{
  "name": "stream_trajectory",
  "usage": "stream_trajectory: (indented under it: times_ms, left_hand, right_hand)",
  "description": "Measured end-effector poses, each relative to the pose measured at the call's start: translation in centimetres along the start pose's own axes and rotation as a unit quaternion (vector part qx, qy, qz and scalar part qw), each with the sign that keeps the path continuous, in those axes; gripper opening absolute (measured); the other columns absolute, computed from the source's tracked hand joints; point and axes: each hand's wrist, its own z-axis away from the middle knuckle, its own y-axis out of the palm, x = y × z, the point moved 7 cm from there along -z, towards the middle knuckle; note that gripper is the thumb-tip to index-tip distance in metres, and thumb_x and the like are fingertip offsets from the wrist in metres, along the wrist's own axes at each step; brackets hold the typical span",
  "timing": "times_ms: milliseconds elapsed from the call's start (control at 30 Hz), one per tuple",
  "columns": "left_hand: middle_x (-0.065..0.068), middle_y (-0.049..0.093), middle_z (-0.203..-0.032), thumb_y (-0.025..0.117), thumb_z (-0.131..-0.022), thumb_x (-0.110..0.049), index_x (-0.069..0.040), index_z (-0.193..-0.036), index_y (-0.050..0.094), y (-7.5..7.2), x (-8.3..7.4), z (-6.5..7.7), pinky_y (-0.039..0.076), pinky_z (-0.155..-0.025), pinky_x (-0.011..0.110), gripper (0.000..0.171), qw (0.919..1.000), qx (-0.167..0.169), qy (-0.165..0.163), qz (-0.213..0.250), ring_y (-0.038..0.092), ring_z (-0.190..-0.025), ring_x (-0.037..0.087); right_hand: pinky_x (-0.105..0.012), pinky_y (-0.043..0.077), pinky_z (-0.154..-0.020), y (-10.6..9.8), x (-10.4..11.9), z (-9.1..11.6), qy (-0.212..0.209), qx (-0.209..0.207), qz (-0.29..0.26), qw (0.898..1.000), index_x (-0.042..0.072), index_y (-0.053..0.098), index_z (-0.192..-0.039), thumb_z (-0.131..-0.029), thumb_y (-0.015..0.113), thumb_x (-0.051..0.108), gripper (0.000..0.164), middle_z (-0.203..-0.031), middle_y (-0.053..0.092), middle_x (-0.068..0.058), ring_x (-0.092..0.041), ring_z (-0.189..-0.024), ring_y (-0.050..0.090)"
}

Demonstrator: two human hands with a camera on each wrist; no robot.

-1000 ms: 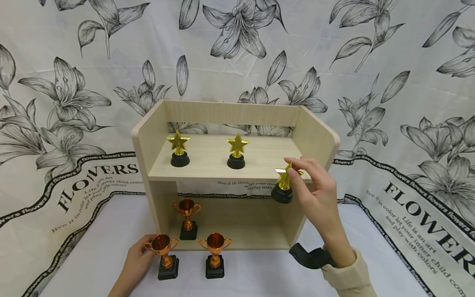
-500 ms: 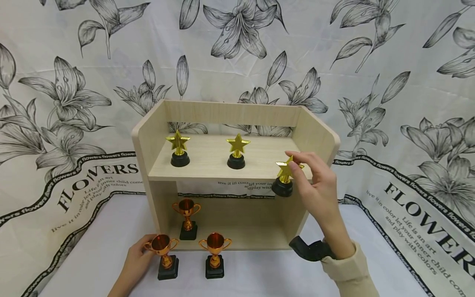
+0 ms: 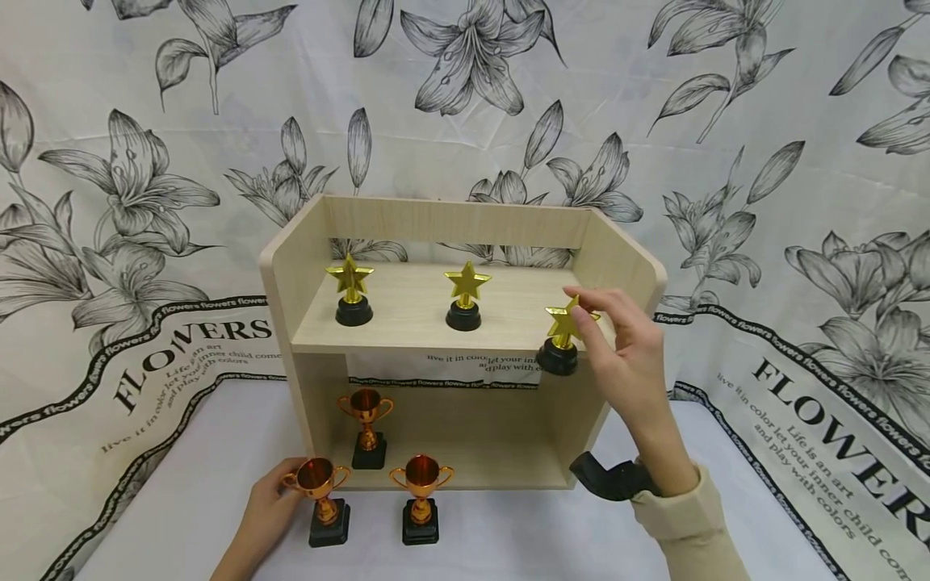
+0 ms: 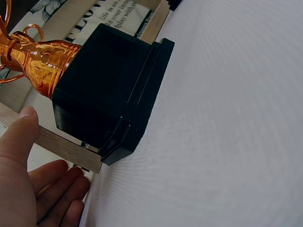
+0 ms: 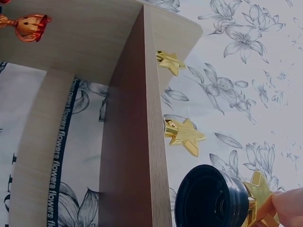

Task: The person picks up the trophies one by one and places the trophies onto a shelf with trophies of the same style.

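My right hand (image 3: 628, 355) pinches a gold star trophy (image 3: 563, 325) by its star, thumb and index finger on it. Its black round base (image 5: 210, 198) hangs slightly tilted before the upper board's front edge at the right. My left hand (image 3: 267, 504) is at the lower left of the wooden shelf (image 3: 443, 351), thumb and fingers either side of the side panel's edge (image 4: 66, 149). Just before that hand stands a bronze cup trophy (image 3: 327, 500) on a black base; its handle overlaps the fingertips in the head view.
Two gold star trophies, a left one (image 3: 352, 290) and a middle one (image 3: 465, 297), stand on the upper board. One cup trophy (image 3: 368, 428) stands in the lower compartment. Another cup trophy (image 3: 421, 500) stands on the white cloth before the shelf. Flower-printed fabric (image 3: 465, 153) hangs behind.
My right hand has raised the star trophy and shifted it slightly right, bringing its base up towards the upper board's edge. My left hand and the cup trophies have stayed put.
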Motion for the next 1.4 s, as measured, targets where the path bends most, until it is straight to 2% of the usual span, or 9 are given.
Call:
stream_trajectory:
  times_ms: [133, 367, 667, 900, 1100, 1400]
  left_hand:
    - [0.009, 0.067, -0.104, 0.06, -0.081, -0.001, -0.005, -0.108, 0.065, 0.0, -0.1, 0.0, 0.044, -0.085, 0.048, 0.027, 1.0, 0.0, 0.001, 0.0, 0.059, -0.098, 0.027]
    - [0.009, 0.066, -0.106, 0.06, -0.082, -0.002, -0.005, -0.109, 0.064, 0.1, 0.2, 0.0, 0.043, -0.088, 0.048, 0.027, 0.9997, 0.014, -0.014, 0.014, 0.057, -0.101, 0.027]
    - [0.009, 0.066, -0.106, 0.059, -0.081, 0.0, -0.005, -0.109, 0.064, 0.0, 0.2, -0.1, 0.044, -0.087, 0.047, 0.029, 0.9998, 0.013, -0.013, 0.01, 0.057, -0.101, 0.026]
    - [0.008, 0.067, -0.105, 0.059, -0.081, 0.0, -0.006, -0.107, 0.065, 0.1, 0.3, -0.1, 0.043, -0.088, 0.047, 0.027, 0.9999, 0.009, -0.008, 0.005, 0.058, -0.1, 0.025]
    - [0.007, 0.067, -0.105, 0.06, -0.081, 0.0, -0.007, -0.107, 0.065, 0.1, 0.3, 0.0, 0.044, -0.087, 0.045, 0.028, 1.0, 0.006, -0.004, 0.001, 0.058, -0.1, 0.024]
    - [0.007, 0.067, -0.105, 0.06, -0.081, 0.0, -0.007, -0.107, 0.065, 0.1, 0.4, 0.0, 0.044, -0.087, 0.045, 0.027, 1.0, 0.005, -0.003, 0.004, 0.058, -0.1, 0.024]
  right_hand:
    - [-0.027, 0.041, -0.092, -0.1, -0.2, -0.3, 0.0, 0.0, 0.003, 1.0, 0.002, 0.066, -0.111, -0.087, 0.057, -0.005, 0.027, -0.1, 0.062, -0.01, -0.018, -0.095, 0.053]
    - [-0.025, 0.04, -0.093, -0.1, 0.1, -0.8, 0.001, -0.004, 0.009, 1.0, -0.001, 0.066, -0.11, -0.086, 0.056, -0.01, 0.028, -0.1, 0.062, -0.002, -0.016, -0.094, 0.053]
    - [-0.022, 0.04, -0.091, 0.2, 2.8, -1.6, -0.002, -0.009, 0.019, 1.0, -0.012, 0.062, -0.106, -0.085, 0.054, -0.012, 0.023, -0.095, 0.059, -0.021, -0.013, -0.092, 0.052]
    - [-0.022, 0.039, -0.092, 0.1, 2.5, -1.9, -0.002, -0.008, 0.035, 0.999, -0.012, 0.062, -0.106, -0.086, 0.054, -0.011, 0.022, -0.098, 0.06, -0.015, -0.013, -0.092, 0.052]
    - [-0.024, 0.039, -0.095, 0.1, 2.1, -2.1, 0.005, -0.018, 0.045, 0.999, -0.012, 0.063, -0.105, -0.087, 0.053, -0.009, 0.02, -0.098, 0.06, -0.017, -0.013, -0.092, 0.052]
    - [-0.03, 0.038, -0.101, 0.0, 1.1, -2.4, 0.015, -0.047, 0.011, 0.999, -0.014, 0.061, -0.105, -0.089, 0.052, -0.008, 0.02, -0.101, 0.058, -0.024, -0.014, -0.095, 0.054]
